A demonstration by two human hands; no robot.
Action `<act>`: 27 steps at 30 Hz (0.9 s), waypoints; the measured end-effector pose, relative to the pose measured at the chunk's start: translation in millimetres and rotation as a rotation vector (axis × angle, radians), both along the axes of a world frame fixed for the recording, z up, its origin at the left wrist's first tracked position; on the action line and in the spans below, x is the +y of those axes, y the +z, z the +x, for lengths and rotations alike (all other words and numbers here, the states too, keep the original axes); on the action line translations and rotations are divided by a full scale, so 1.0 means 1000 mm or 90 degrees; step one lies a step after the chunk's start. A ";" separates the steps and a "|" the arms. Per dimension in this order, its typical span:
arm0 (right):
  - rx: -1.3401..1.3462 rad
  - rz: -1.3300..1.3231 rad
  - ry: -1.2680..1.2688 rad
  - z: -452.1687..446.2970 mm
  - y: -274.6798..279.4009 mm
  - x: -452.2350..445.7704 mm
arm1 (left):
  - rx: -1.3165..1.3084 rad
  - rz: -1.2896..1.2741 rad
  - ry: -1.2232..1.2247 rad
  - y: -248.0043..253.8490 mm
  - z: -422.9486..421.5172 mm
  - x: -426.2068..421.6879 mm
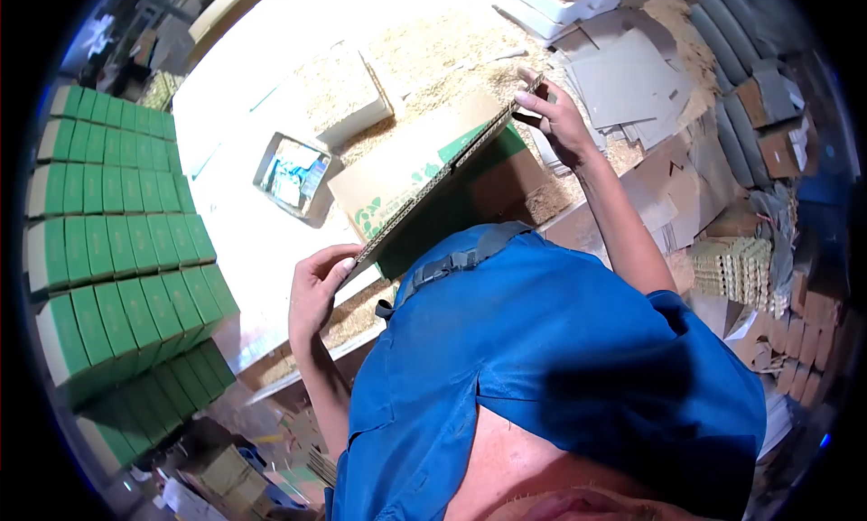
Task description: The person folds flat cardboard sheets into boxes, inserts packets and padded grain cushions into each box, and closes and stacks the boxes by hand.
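Observation:
A brown corrugated cardboard box [384,182] with green printing is in front of my waist, its long cut edge running diagonally between my hands. My left hand [321,282] pinches the near left end of that edge, thumb on top. At the far right end, my right hand [555,122] grips the same edge between thumb and fingers. The side facing me is dark green and brown, mostly in shadow. Whether the box is flat or partly unfolded I cannot tell.
Wood shavings [433,47] cover much of the bright table [217,115]. A small bin [312,209] holds blue and white items, beside a shavings-filled box [339,92]. Green boxes [117,241] are stacked at left. Grey cardboard sheets [623,79] and egg-tray-like stacks [736,268] lie at right.

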State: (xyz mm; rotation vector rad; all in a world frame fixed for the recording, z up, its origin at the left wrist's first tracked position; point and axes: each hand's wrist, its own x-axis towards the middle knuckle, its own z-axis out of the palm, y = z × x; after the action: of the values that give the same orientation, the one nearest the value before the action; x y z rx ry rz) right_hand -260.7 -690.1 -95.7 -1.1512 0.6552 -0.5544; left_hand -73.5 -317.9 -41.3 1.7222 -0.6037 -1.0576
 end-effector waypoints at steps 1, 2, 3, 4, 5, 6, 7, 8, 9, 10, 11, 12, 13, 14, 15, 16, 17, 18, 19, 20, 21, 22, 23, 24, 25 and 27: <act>-0.002 -0.015 0.000 -0.004 -0.004 -0.001 | -0.044 0.017 -0.019 0.004 -0.002 -0.002; 0.008 -0.037 0.006 -0.008 -0.008 0.000 | -0.099 0.006 -0.031 0.004 -0.005 -0.005; 0.018 -0.059 0.013 -0.011 -0.012 0.000 | -0.086 0.033 -0.035 0.007 -0.007 -0.008; -0.012 -0.022 0.037 -0.014 -0.012 0.002 | -0.120 0.050 -0.054 0.007 -0.008 -0.011; -0.036 -0.008 0.043 -0.018 -0.012 0.003 | -0.154 0.068 -0.073 0.007 -0.009 -0.013; -0.049 -0.021 0.025 -0.021 -0.012 0.007 | -0.253 0.056 -0.120 0.011 -0.013 -0.015; -0.060 -0.033 0.007 -0.022 -0.011 0.010 | -0.295 0.008 -0.134 0.015 -0.022 -0.020; -0.053 -0.016 -0.004 -0.024 -0.012 0.011 | -0.336 0.034 -0.129 0.016 -0.026 -0.023; -0.050 0.001 0.002 -0.027 -0.018 0.009 | -0.377 0.059 -0.122 0.017 -0.028 -0.025; -0.059 0.004 -0.005 -0.029 -0.017 0.011 | -0.381 0.091 -0.122 0.021 -0.026 -0.027; -0.069 0.008 -0.013 -0.029 -0.017 0.014 | -0.343 0.120 -0.132 0.021 -0.020 -0.028; -0.077 -0.094 -0.020 -0.028 -0.030 0.009 | -0.395 0.102 -0.196 0.014 -0.011 -0.028; -0.070 -0.076 -0.023 -0.028 -0.019 0.017 | -0.441 0.095 -0.253 0.011 -0.007 -0.028; -0.086 -0.076 -0.031 -0.029 -0.018 0.019 | -0.432 0.157 -0.258 0.017 -0.004 -0.029; -0.102 -0.075 -0.036 -0.029 -0.016 0.021 | -0.380 0.099 -0.208 0.013 0.003 -0.026; -0.047 -0.067 -0.038 -0.032 0.006 0.030 | -0.361 0.098 -0.181 0.012 0.014 -0.027; -0.070 -0.094 0.004 -0.032 0.013 0.030 | -0.340 0.100 -0.155 0.012 0.027 -0.026; -0.062 -0.136 0.050 -0.032 0.022 0.033 | -0.314 0.001 -0.141 0.004 0.038 -0.024; -0.054 -0.178 0.096 -0.030 0.036 0.037 | -0.294 -0.087 -0.104 0.015 0.032 -0.028; -0.055 -0.177 0.092 -0.028 0.049 0.042 | -0.320 -0.045 -0.108 0.028 0.032 -0.031; 0.007 -0.172 0.130 -0.024 0.062 0.047 | -0.345 -0.003 -0.112 0.036 0.034 -0.035; 0.069 -0.166 0.168 -0.019 0.068 0.051 | -0.390 -0.039 -0.118 0.034 0.037 -0.039; 0.068 -0.164 0.167 -0.014 0.066 0.053 | -0.391 -0.037 -0.120 0.034 0.038 -0.043; 0.073 -0.178 0.169 -0.009 0.060 0.055 | -0.453 0.012 -0.134 0.035 0.037 -0.049; 0.079 -0.193 0.171 -0.003 0.053 0.055 | -0.514 0.062 -0.148 0.036 0.037 -0.054; 0.207 -0.354 0.113 0.010 0.002 0.061 | -0.490 0.056 -0.135 -0.011 0.049 -0.066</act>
State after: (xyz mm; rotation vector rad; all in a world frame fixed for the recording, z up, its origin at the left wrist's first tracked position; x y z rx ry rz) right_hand -250.8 -629.3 -94.1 -1.8299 0.6859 -0.4091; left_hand -24.8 -383.6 -51.9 2.1723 -1.2522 -0.5269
